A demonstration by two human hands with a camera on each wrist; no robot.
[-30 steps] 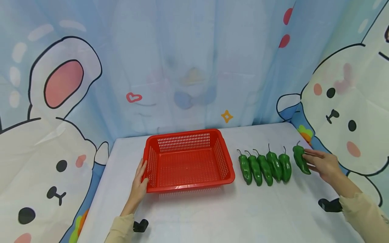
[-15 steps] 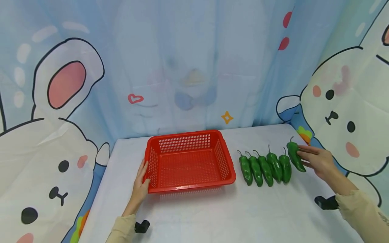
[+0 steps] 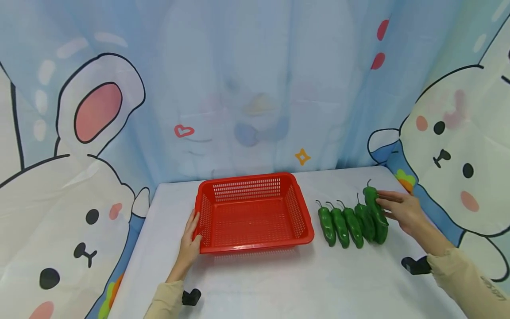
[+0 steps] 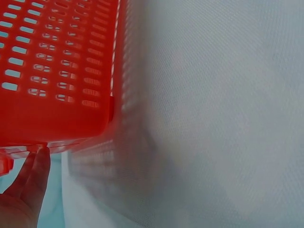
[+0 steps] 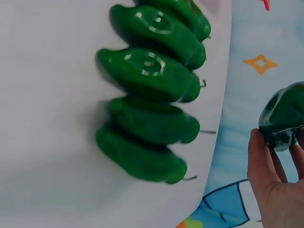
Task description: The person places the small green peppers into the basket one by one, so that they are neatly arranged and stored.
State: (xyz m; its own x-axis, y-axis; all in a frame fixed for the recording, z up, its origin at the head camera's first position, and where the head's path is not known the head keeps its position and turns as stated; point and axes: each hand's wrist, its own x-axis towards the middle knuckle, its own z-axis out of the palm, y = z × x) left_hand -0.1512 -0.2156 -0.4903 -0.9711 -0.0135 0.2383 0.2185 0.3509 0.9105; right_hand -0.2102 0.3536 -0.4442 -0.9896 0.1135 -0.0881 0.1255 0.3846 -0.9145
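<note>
My right hand (image 3: pixel 401 212) pinches a green chili pepper (image 3: pixel 371 198), raised with its stem up. From the head view, it partly covers the rightmost peppers of the row below. In the right wrist view, the held pepper (image 5: pixel 284 114) sits at the fingertips, apart from the several glossy green peppers (image 5: pixel 149 71) lying side by side. A red perforated plastic basket (image 3: pixel 255 246) stands left of the row. At its left side rests my left hand (image 3: pixel 189 243), straight fingers against the outer wall. The left wrist view shows those fingertips touching the basket (image 4: pixel 52 114).
A white cloth (image 3: pixel 279 288) covers the table. Behind it hangs a blue curtain (image 3: pixel 247 66) printed with cartoon rabbits, which closes in on both sides. The pepper row (image 3: pixel 340 226) lies a short way right of the basket.
My right hand has carried the held pepper leftward, from right of the row to above its right end. The left hand stays at the basket. The head view has shifted slightly.
</note>
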